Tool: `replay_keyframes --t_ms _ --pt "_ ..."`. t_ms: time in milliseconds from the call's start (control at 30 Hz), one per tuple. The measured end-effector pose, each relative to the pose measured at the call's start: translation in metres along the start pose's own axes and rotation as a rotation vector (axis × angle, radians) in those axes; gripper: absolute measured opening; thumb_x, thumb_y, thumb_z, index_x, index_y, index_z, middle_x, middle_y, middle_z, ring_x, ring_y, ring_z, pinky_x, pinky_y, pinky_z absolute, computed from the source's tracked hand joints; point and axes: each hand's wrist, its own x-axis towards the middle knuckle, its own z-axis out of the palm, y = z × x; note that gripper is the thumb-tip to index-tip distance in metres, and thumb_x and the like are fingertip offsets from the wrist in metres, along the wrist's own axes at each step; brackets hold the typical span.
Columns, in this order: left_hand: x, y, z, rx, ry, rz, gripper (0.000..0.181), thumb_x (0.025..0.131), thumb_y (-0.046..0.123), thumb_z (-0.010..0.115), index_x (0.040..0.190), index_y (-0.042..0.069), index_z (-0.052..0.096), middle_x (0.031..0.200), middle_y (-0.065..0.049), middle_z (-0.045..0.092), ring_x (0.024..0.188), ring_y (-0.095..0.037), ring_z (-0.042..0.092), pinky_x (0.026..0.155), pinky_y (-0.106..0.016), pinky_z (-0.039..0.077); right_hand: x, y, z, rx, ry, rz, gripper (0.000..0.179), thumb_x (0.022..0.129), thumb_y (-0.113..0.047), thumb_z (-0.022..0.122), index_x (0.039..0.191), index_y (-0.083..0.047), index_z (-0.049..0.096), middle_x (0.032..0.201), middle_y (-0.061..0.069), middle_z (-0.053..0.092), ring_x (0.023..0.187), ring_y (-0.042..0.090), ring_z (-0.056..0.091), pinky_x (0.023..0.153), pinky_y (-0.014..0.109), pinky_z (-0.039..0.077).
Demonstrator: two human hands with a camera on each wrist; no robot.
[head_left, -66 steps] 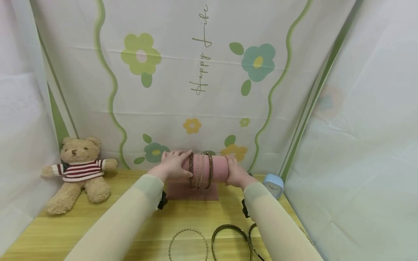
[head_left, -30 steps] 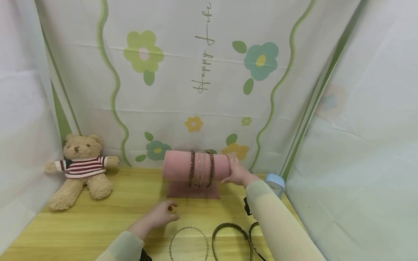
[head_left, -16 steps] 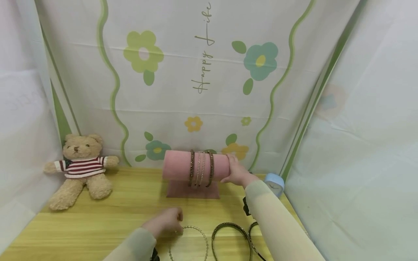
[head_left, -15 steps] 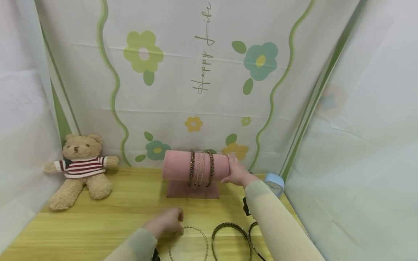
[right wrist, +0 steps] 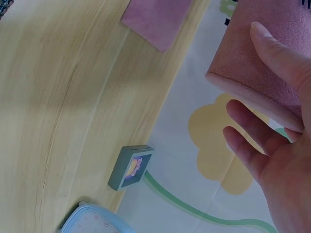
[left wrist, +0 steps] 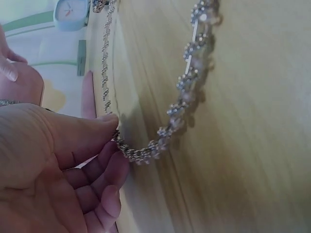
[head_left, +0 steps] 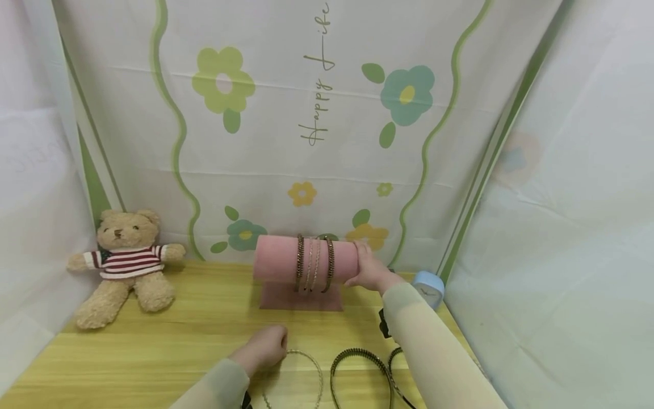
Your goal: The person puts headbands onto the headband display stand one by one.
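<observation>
My left hand (head_left: 268, 343) pinches a thin beaded headband (head_left: 320, 375) between thumb and fingers, low over the wooden table. In the left wrist view the silvery beads of this headband (left wrist: 177, 109) curve away from the fingertips, its near bend raised off the wood. My right hand (head_left: 370, 270) holds the right end of a pink roll-shaped headband stand (head_left: 278, 258). The right wrist view has the thumb on the plush roll (right wrist: 248, 58), with two fingers clear of it. Around the roll sit dark headbands (head_left: 300, 264) and thin light headbands (head_left: 317, 264).
Dark ridged headbands (head_left: 357, 352) lie on the table (head_left: 204, 335) near the front, one partly behind my right sleeve. A teddy bear (head_left: 128, 261) sits at the left. A blue clock (head_left: 428, 288) and a small grey-green box (right wrist: 131, 167) stand right of the stand.
My left hand has left the stand, come down to the beaded headband and taken hold of it; the headband has shifted slightly. My right hand stays at the stand's right end.
</observation>
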Motion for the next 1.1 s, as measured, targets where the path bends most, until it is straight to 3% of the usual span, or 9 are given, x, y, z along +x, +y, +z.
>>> replay_keyframes --t_ms 67,167,333,467,600,800,967,1100 --pt "-0.001 -0.001 -0.001 -0.029 0.015 -0.001 0.023 0.08 -0.005 0.062 0.072 0.012 0.048 0.065 0.002 0.046 0.058 -0.015 0.043 0.053 -0.031 0.039 -0.001 -0.001 -0.001 0.0 0.003 0.001 0.121 0.071 -0.02 0.091 0.158 -0.013 0.007 0.162 0.018 0.007 0.138 0.041 0.033 0.112 0.052 0.03" --pt "-0.002 -0.004 -0.006 -0.153 0.02 0.004 0.022 0.084 -0.006 0.06 0.075 0.009 0.048 0.067 -0.001 0.049 0.06 -0.016 0.046 0.053 -0.031 0.04 -0.002 -0.003 -0.001 0.008 -0.002 0.006 0.121 0.071 -0.019 0.091 0.158 -0.013 0.007 0.162 0.018 0.007 0.138 0.041 0.033 0.112 0.052 0.03" --pt "-0.001 -0.011 -0.025 -0.575 -0.046 -0.034 0.002 0.092 -0.008 0.053 0.094 -0.009 0.053 0.073 -0.013 0.061 0.062 -0.019 0.059 0.055 -0.034 0.05 0.0 -0.001 -0.002 0.018 -0.009 0.006 0.123 0.071 -0.02 0.091 0.158 -0.013 0.005 0.162 0.018 0.006 0.138 0.041 0.032 0.112 0.053 0.03" --pt "-0.007 -0.018 -0.048 -0.809 -0.134 -0.111 0.026 0.1 0.003 0.052 0.116 -0.017 0.054 0.08 -0.013 0.062 0.067 -0.017 0.06 0.061 -0.035 0.052 0.002 0.002 -0.001 0.027 -0.006 0.007 0.123 0.071 -0.019 0.091 0.158 -0.014 0.004 0.162 0.017 0.007 0.138 0.041 0.032 0.112 0.052 0.03" --pt "-0.016 -0.023 -0.069 -0.921 -0.221 -0.159 0.026 0.103 0.014 0.051 0.113 -0.008 0.06 0.078 -0.006 0.061 0.067 -0.013 0.061 0.065 -0.032 0.054 0.003 0.004 0.001 0.025 -0.003 -0.004 0.123 0.071 -0.018 0.091 0.158 -0.013 0.006 0.162 0.019 0.005 0.14 0.042 0.028 0.113 0.053 0.027" --pt "-0.029 -0.029 -0.093 -1.082 -0.296 -0.079 0.03 0.105 0.016 0.045 0.123 -0.006 0.057 0.082 -0.003 0.066 0.073 -0.013 0.066 0.074 -0.035 0.058 0.001 -0.001 0.0 0.005 -0.005 0.004 0.123 0.071 -0.02 0.091 0.158 -0.013 0.005 0.162 0.019 0.005 0.141 0.041 0.028 0.114 0.052 0.026" --pt "-0.035 -0.033 -0.107 -1.139 -0.29 -0.027 0.033 0.107 0.017 0.043 0.13 -0.007 0.047 0.097 -0.006 0.067 0.082 -0.014 0.068 0.079 -0.036 0.058 -0.004 -0.007 -0.004 0.012 -0.001 0.005 0.121 0.071 -0.017 0.091 0.158 -0.011 0.007 0.162 0.021 0.004 0.141 0.042 0.027 0.113 0.053 0.025" --pt "-0.041 -0.033 -0.116 -1.106 -0.252 -0.007 0.053 0.108 0.021 0.041 0.147 -0.01 0.023 0.113 -0.007 0.064 0.092 -0.017 0.067 0.087 -0.04 0.055 -0.008 -0.01 -0.006 0.017 0.003 0.001 0.12 0.072 -0.016 0.091 0.158 -0.01 0.008 0.162 0.021 0.005 0.141 0.042 0.027 0.113 0.053 0.027"
